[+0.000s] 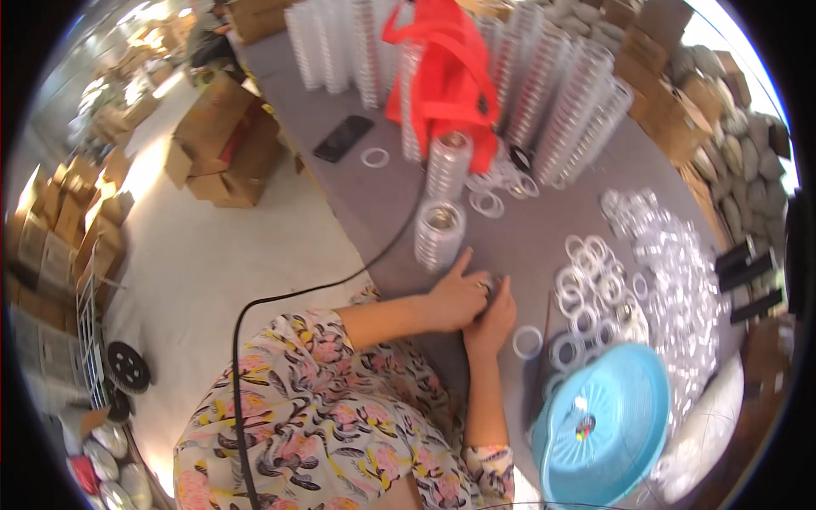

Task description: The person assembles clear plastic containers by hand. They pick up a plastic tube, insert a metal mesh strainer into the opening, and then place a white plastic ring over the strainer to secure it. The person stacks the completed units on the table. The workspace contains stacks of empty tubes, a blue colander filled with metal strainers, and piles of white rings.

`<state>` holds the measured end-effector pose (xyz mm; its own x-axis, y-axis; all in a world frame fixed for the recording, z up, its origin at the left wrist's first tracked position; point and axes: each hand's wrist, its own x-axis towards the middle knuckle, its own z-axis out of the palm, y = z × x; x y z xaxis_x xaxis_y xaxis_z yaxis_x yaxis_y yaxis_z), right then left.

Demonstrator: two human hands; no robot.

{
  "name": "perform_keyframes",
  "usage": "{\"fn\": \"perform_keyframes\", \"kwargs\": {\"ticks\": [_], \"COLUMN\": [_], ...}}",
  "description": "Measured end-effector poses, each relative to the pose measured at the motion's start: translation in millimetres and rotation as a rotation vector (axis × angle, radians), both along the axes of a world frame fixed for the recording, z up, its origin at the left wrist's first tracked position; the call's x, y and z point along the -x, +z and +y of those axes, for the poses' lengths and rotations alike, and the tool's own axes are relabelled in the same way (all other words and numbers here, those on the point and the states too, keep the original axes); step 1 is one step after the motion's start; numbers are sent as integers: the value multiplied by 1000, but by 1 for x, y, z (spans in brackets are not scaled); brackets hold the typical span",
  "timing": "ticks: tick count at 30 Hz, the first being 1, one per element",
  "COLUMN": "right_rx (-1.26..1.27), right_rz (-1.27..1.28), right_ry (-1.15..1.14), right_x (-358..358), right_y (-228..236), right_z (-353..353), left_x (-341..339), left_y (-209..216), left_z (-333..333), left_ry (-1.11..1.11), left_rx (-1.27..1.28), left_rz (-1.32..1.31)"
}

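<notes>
My left hand (460, 299) and my right hand (494, 324) meet over the near part of the grey table. The left index finger stretches forward, while its other fingers curl in against the right hand. The right hand's fingers are drawn together; whatever lies between the hands is hidden. Just ahead of them stands a short stack of clear round plastic pieces (439, 242), with a second stack (449, 170) behind it. One white ring (527, 342) lies flat to the right of my right wrist. Beyond it is a loose pile of white rings (586, 285).
A light blue plastic basket (608, 425) sits at the near right, beside a heap of shiny clear pieces (671, 280). Tall clear stacks (574, 110) and a red bag (446, 76) stand farther back. A phone (344, 138) lies at left. A black cable (340, 283) crosses the table edge.
</notes>
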<state>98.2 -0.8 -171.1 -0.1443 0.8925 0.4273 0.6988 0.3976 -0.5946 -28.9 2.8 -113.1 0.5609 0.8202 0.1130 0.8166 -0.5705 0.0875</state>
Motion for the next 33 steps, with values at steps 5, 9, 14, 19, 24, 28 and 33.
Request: {"fn": "perform_keyframes", "kwargs": {"ticks": [5, 9, 14, 19, 24, 28, 33], "right_rx": [-88, -31, -77, 11, -12, -13, 33], "right_rz": [-1, 153, 284, 343, 334, 298, 297], "right_ry": [25, 76, 82, 32, 57, 52, 82], "right_x": [-2, -4, -7, -7, -4, -5, -6], "right_y": [-11, 6, 4, 8, 4, -4, 5], "right_z": [2, -5, -7, -7, -4, -7, -7], "left_x": [3, 5, 14, 67, 86, 92, 88], "left_y": [-35, -28, 54, 100, 92, 74, 60], "left_z": [-12, -21, -36, -9, -1, 8, 14], "left_ry": [104, 145, 145, 327, 310, 202, 132], "left_rx": [-172, -151, -389, -521, -296, -457, -473], "left_rz": [-379, -485, -526, -329, -168, -162, -355]}}
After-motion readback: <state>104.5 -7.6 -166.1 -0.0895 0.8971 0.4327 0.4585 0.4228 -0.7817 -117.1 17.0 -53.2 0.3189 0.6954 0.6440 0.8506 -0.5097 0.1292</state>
